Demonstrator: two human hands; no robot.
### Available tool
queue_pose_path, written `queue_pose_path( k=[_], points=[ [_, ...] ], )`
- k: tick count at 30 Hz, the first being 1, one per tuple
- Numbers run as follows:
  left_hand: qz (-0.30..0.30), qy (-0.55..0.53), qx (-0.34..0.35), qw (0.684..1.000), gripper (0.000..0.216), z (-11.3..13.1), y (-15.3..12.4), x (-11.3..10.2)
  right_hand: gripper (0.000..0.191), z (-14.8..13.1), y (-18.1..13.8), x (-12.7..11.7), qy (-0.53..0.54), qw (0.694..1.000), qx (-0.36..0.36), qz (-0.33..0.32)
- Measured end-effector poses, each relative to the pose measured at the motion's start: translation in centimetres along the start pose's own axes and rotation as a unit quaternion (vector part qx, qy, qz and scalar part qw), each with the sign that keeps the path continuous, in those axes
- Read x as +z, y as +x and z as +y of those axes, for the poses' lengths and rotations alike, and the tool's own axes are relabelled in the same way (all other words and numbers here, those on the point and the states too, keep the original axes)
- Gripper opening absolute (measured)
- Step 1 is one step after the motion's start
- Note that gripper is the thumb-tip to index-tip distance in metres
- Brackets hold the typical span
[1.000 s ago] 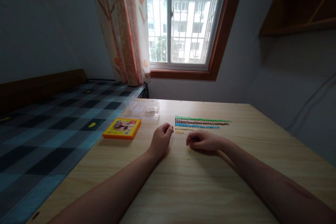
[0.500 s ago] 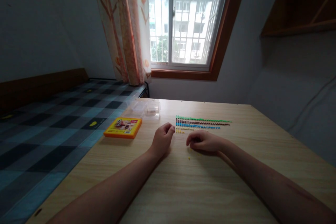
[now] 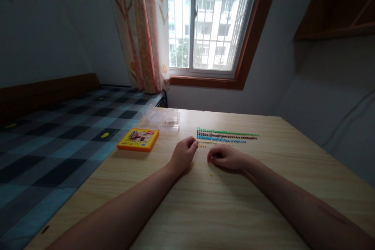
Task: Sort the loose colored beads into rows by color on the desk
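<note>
Rows of tiny pieces (image 3: 225, 136), green, brown and blue, lie in lines on the wooden table (image 3: 263, 187). A short row of yellow pieces (image 3: 202, 145) sits just below them. My left hand (image 3: 184, 155) rests on the table with its fingers curled and pinched close to the yellow row's left end. My right hand (image 3: 227, 158) lies beside it, fingers curled over the table. A single yellow piece (image 3: 210, 174) lies near its thumb side. What either hand holds is too small to make out.
An orange-yellow box (image 3: 138, 139) lies at the table's left edge. A clear plastic case (image 3: 164, 118) stands open behind it. A bed with a checked cover (image 3: 58, 140) adjoins the table on the left. A window (image 3: 205, 19) and curtain (image 3: 143, 27) are behind.
My left hand has crept slightly right toward the yellow row. The view has shifted a little. My right hand has barely moved.
</note>
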State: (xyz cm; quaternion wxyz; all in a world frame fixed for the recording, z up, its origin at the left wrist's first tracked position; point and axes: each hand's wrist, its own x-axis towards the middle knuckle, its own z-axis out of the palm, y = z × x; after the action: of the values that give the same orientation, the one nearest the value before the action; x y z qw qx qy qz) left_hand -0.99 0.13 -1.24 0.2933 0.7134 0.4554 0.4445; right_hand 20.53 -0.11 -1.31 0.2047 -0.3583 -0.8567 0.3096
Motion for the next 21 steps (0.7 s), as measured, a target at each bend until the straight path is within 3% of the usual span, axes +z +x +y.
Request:
queue_pose_path(
  k=[21],
  points=[
    [0.01, 0.001, -0.001, 1.0, 0.029, 0.22, -0.09, -0.09, 0.02, 0.07, -0.03, -0.11, 0.038, 0.999, 0.024, -0.009]
  ],
)
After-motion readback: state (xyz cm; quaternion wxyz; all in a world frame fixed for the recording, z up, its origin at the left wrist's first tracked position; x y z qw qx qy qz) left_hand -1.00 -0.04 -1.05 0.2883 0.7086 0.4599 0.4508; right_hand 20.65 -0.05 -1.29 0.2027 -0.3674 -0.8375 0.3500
